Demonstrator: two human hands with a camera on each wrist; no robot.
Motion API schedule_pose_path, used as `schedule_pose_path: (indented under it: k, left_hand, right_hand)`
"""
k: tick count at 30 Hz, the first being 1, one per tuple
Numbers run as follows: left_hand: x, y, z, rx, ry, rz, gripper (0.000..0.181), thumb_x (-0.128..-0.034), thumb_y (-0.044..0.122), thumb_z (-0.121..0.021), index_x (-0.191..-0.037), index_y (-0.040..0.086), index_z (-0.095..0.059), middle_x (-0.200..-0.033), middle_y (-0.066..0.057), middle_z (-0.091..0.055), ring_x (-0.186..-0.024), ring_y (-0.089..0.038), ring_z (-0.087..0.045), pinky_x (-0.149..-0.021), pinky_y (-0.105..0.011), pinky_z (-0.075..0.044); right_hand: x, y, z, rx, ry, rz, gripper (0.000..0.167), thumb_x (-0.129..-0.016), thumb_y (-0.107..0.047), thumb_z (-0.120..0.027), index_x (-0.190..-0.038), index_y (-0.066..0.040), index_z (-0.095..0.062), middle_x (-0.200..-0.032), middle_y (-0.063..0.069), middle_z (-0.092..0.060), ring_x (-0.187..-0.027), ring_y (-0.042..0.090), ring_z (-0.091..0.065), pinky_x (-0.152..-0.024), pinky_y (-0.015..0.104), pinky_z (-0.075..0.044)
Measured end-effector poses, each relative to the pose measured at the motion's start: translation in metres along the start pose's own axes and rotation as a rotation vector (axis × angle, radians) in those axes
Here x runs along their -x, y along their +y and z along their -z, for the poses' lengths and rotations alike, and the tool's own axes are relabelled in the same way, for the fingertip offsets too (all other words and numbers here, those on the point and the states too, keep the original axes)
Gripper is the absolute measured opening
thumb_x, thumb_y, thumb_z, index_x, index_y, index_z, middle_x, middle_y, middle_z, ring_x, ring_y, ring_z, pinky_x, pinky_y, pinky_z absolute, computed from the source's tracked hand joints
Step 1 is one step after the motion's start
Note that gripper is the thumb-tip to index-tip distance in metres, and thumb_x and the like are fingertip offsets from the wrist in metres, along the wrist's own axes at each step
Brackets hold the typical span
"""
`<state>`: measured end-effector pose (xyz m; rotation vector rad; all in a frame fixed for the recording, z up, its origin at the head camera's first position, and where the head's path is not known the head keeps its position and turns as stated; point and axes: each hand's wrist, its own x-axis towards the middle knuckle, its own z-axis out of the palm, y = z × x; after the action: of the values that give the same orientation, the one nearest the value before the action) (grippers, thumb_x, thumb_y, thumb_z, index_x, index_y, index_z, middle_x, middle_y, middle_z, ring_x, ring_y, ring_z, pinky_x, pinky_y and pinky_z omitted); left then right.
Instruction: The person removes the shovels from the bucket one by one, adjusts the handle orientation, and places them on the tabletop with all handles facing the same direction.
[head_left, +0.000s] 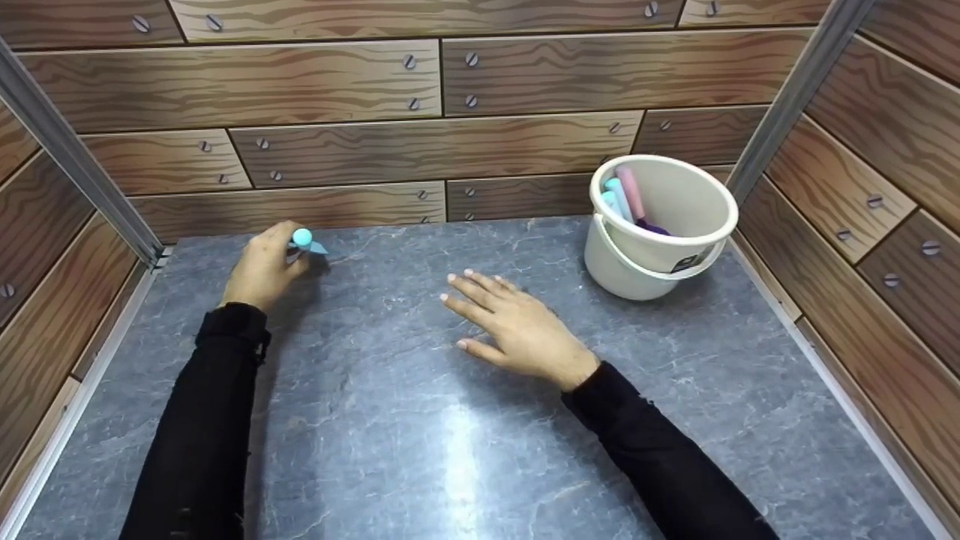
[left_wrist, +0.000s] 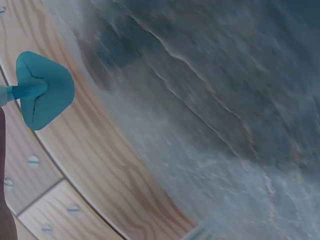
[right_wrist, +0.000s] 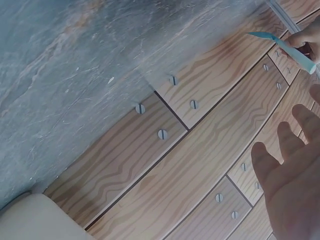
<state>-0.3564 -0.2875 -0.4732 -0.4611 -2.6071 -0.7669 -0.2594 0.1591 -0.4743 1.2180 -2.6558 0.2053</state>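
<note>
At the back left of the table, my left hand (head_left: 262, 262) grips a small teal hand trowel (head_left: 302, 238) by its handle. The broad teal blade of this trowel (left_wrist: 47, 90) shows at the left edge of the left wrist view, held off the tabletop. My right hand (head_left: 525, 326) is over the middle of the table with its fingers straight and spread, holding nothing. To its right stands a cream bucket (head_left: 637, 259) with a bail handle. Inside are a pink handle (head_left: 630, 191), teal-tipped handles (head_left: 615, 199) and a purple part; their lower ends are hidden.
The grey marbled tabletop (head_left: 360, 420) is bounded by wood-patterned panels at the back (head_left: 337, 82) and on both sides. Metal corner posts (head_left: 787, 90) rise at the back corners. The bucket stands near the back right corner.
</note>
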Motion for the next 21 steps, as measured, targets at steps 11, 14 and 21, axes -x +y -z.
schedule_pose_path:
  k: [11, 14, 21]
  left_hand:
    - [0.008, -0.021, 0.008, -0.013, 0.035, 0.105, 0.025, -0.1038, -0.009, -0.077, -0.128, -0.009, -0.069, -0.13, -0.036, -0.076, -0.128, -0.059, -0.075, -0.113, -0.073, -0.063]
    - [0.007, -0.023, 0.008, 0.014, 0.066, 0.172, 0.028, -0.1045, -0.007, -0.078, -0.132, -0.008, -0.071, -0.136, -0.036, -0.076, -0.135, -0.059, -0.074, -0.12, -0.072, -0.06]
    - [0.008, -0.021, 0.012, 0.121, 0.12, 0.371, 0.037, -0.1085, 0.004, -0.08, -0.145, -0.001, -0.072, -0.149, -0.032, -0.076, -0.143, -0.053, -0.073, -0.125, -0.067, -0.06]
  right_hand:
    - [0.0, 0.002, -0.002, -0.015, -0.02, -0.015, 0.071, -0.121, -0.056, -0.058, -0.184, -0.024, -0.044, -0.195, 0.005, -0.035, -0.181, 0.036, -0.035, -0.148, 0.063, -0.036]
    - [0.0, 0.002, -0.002, -0.02, -0.022, -0.021, 0.071, -0.121, -0.056, -0.058, -0.184, -0.024, -0.043, -0.195, 0.005, -0.035, -0.181, 0.036, -0.035, -0.148, 0.063, -0.035]
    - [0.0, 0.003, -0.002, -0.036, -0.022, -0.032, 0.071, -0.122, -0.055, -0.059, -0.184, -0.023, -0.044, -0.195, 0.004, -0.036, -0.181, 0.036, -0.037, -0.148, 0.063, -0.035]
